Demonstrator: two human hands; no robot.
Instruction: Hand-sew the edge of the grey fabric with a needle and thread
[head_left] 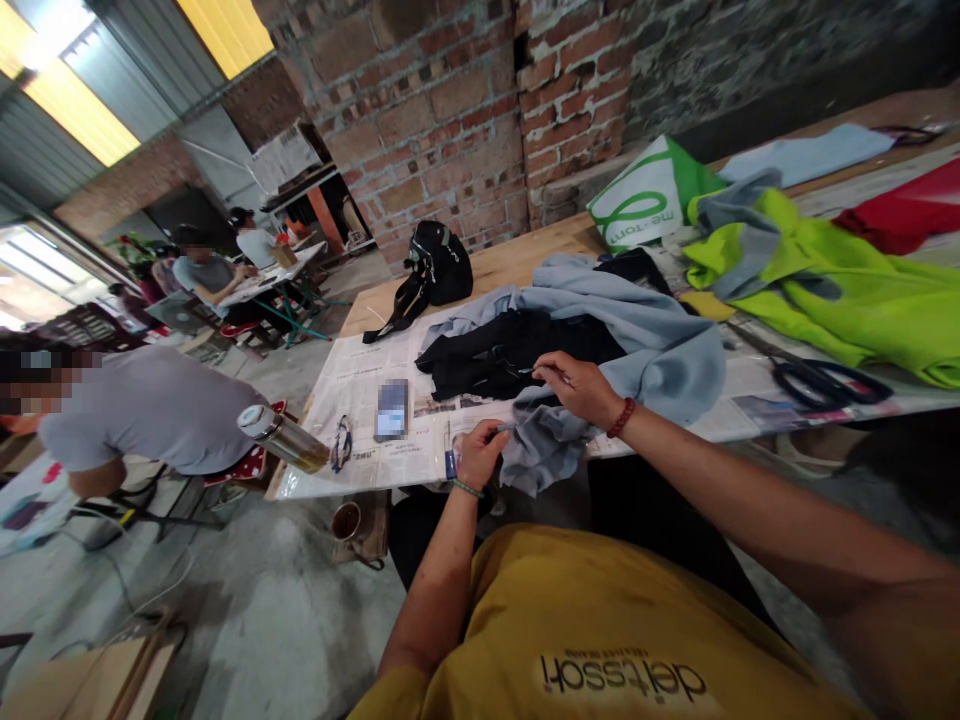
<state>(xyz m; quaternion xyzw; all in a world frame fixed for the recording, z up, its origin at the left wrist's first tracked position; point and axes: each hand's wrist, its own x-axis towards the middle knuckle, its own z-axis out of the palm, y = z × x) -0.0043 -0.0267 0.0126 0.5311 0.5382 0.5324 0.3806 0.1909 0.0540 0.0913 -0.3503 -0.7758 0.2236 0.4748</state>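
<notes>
Grey-blue fabric (637,350) lies bunched across the table and hangs over its front edge. My left hand (478,458) pinches a corner of this fabric between thumb and fingers. Above and to the right, my right hand (576,388) is closed in a pinch, raised over the cloth. A faint thread-like line seems to run between the two hands, but what the right fingertips hold is too small to make out. Black fabric (502,350) rests on the grey cloth just beyond my hands.
Newspaper (345,400) covers the table, with a phone (391,410), keys (342,444) and a glass bottle (281,437) at left. Behind are a black bag (442,265) and a green-white bag (652,195). Scissors (817,380) and lime fabric (847,285) lie right. A person (161,410) sits left.
</notes>
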